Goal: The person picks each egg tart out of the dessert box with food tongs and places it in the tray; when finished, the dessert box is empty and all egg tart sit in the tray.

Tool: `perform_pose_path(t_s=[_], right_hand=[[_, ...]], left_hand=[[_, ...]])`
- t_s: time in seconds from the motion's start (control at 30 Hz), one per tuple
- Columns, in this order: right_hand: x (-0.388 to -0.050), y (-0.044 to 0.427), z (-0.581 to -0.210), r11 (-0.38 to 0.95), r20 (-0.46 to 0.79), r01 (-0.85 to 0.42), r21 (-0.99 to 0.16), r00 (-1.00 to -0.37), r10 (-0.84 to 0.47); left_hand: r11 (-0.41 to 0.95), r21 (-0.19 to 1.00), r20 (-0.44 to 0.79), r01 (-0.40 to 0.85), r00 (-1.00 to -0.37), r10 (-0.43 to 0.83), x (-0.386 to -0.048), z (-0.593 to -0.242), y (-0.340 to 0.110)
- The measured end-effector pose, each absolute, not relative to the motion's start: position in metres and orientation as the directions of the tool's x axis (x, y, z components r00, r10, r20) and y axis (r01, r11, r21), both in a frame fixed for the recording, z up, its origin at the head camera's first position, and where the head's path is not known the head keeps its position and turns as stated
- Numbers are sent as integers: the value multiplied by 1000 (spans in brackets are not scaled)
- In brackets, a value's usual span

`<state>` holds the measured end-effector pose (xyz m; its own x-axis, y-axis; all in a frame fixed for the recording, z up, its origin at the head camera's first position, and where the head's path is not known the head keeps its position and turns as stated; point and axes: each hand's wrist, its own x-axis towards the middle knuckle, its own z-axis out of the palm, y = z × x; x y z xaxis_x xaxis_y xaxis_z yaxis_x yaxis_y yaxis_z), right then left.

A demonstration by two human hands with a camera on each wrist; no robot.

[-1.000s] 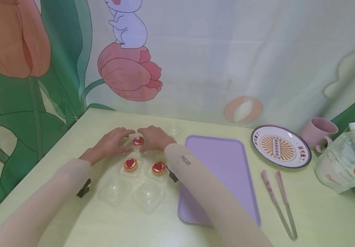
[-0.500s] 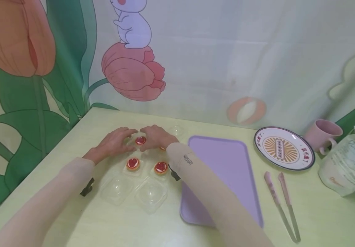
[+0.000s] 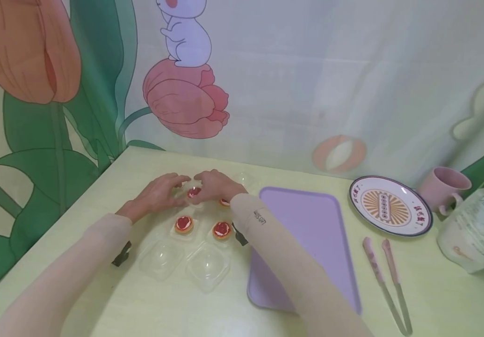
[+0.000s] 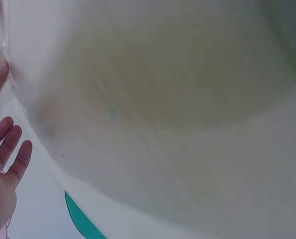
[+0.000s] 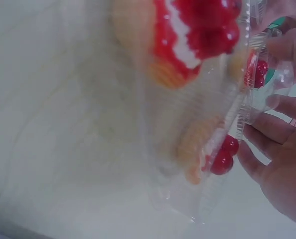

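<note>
In the head view a small tart [image 3: 193, 191] with a red topping sits in a clear plastic box [image 5: 283, 82] between my hands. My left hand [image 3: 159, 192] holds the box from the left, its thumb at the near edge and fingers bent at the far edge. From the right, my right hand [image 3: 216, 185] curves round the same box and partly covers it. Other tarts rest in open clear boxes: one front left [image 3: 184, 224], another front right [image 3: 221, 230]. A back-right tart [image 3: 225, 202] is mostly hidden behind my right wrist.
Two clear lids [image 3: 208, 266] lie folded open toward me. A purple tray [image 3: 305, 243] stands right of the boxes, partly under my right sleeve. Farther right are tongs [image 3: 389, 285], a patterned plate [image 3: 391, 206], a pink mug [image 3: 444, 187] and a white pouch [image 3: 475, 229].
The whole scene has shifted slightly right in the head view. Both hands stay round the same box, and the right hand covers a little more of its tart.
</note>
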<state>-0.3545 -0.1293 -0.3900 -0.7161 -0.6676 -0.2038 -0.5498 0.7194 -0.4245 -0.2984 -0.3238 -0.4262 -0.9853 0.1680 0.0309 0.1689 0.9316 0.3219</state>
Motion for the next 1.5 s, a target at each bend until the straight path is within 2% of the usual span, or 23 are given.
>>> perform_pose_path(t_s=[0.23,0.6,0.83,1.03,1.23,1.4,1.5], right_hand=[[-354,-128,-388,732,-232,-549,-404,-712,-663],[-352,-122,-388,741,-241,-499,-449,-731,-638],[-356,-118,-382,682,-153,-552,-479,-713,-684],[-360,-117,-373,645,-114,-567,-513,-699,-706],[-359,-120,-355,536,-99,-510,-673,-657,-748],[-357,-117,-343,378,-140,-302,-875,-589,-796],[-357,-114,-341,319,-178,-177,-931,-543,-821]], left_hand=[[938,306,-1,162,-985,171,-300,-424,-322],[939,294,-13,181,-981,193,-300,-426,-322],[930,330,-7,163,-984,176,-294,-411,-326],[901,387,76,195,-981,179,-287,-397,-335],[813,521,274,259,-953,128,-281,-388,-338],[704,622,425,342,-903,62,-276,-379,-332],[676,647,455,351,-890,27,-274,-375,-328]])
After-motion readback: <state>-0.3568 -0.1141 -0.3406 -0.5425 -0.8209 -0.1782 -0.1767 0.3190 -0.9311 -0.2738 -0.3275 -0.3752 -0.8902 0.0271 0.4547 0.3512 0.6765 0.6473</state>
